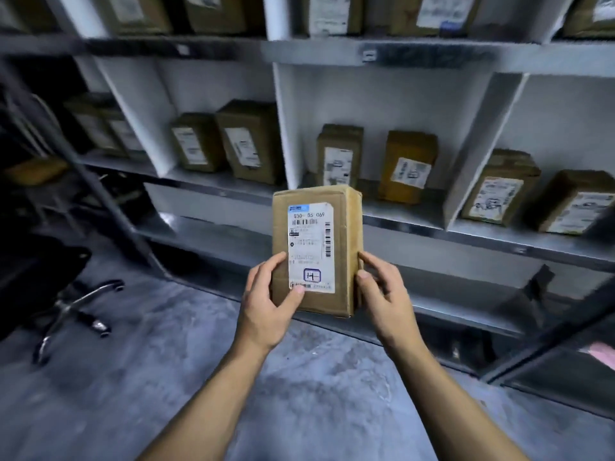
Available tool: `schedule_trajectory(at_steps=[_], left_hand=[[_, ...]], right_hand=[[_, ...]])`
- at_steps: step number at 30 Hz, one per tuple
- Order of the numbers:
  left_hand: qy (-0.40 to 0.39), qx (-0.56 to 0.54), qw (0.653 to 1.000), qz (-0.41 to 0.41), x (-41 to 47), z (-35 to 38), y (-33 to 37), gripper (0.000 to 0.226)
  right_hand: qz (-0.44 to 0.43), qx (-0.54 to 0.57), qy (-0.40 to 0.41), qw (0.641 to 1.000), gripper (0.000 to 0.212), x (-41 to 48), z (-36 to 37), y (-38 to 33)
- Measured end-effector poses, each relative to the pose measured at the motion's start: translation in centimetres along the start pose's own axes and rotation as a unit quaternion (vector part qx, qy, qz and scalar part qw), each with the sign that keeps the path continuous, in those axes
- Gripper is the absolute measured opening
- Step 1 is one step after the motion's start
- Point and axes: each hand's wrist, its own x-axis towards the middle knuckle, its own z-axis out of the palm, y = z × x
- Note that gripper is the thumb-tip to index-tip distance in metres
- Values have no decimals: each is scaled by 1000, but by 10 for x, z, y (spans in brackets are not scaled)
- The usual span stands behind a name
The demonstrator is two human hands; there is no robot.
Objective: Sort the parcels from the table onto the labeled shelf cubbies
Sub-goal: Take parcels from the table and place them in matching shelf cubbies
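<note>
Brown cardboard parcel (pixel 316 251) with white shipping label held upright, label toward camera, likely to read the boxed "H". Left hand (pixel 266 304) and right hand (pixel 382 294) fingers curl round its lower edges, in front of grey metal shelf cubbies (pixel 399 54).

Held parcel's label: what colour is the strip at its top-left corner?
Light blue strip on the white label of the parcel; head view.

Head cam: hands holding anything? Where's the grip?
One cardboard parcel, upright, label toward the camera. The left hand grips its lower left edge, thumb on the label; the right hand grips its lower right side.
</note>
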Motion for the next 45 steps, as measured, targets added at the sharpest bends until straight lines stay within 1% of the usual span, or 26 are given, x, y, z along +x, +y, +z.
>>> schedule_trajectory(at_steps=[2, 5, 6, 10, 15, 20, 23, 25, 27, 29, 34, 38, 41, 45], left_hand=[[43, 27, 999, -6, 2, -35, -11, 58], [97, 76, 992, -3, 6, -77, -27, 58], [109, 86, 990, -1, 8, -89, -31, 58], [150, 125, 981, -11, 20, -134, -53, 58], [170, 149, 973, -36, 58, -191, -89, 58], [184, 175, 966, -40, 124, -253, -127, 57], [193, 163, 967, -34, 161, -296, -143, 54], [190, 156, 969, -26, 185, -329, -152, 54], [180, 160, 970, -35, 205, -359, -163, 54], [169, 172, 969, -45, 219, -382, -171, 53], [179, 208, 961, -39, 260, -447, -195, 50], [143, 263, 954, -23, 297, -504, -222, 43], [106, 310, 945, 1, 329, -547, -241, 42], [28, 396, 918, 21, 379, -604, -259, 44]], right_hand=[[3, -11, -50, 999, 40, 9, 39, -3], [10, -15, -131, 991, 65, 21, 89, -8], [6, -11, -150, 989, 68, 26, 105, -8], [-5, -5, -200, 980, 64, 43, 170, -7], [-13, 0, -229, 973, 65, 76, 254, -5], [-20, 16, -233, 972, 66, 132, 351, -9], [-18, 31, -237, 971, 65, 164, 407, -19], [-24, 33, -243, 969, 65, 185, 443, -27], [-31, 46, -249, 967, 65, 202, 478, -33], [-24, 62, -254, 965, 65, 213, 506, -36], [-34, 42, -254, 966, 65, 241, 573, -44], [-47, 33, -222, 973, 66, 263, 622, -50], [-52, 38, -184, 981, 66, 277, 660, -59], [-60, 41, -114, 991, 68, 293, 709, -78]])
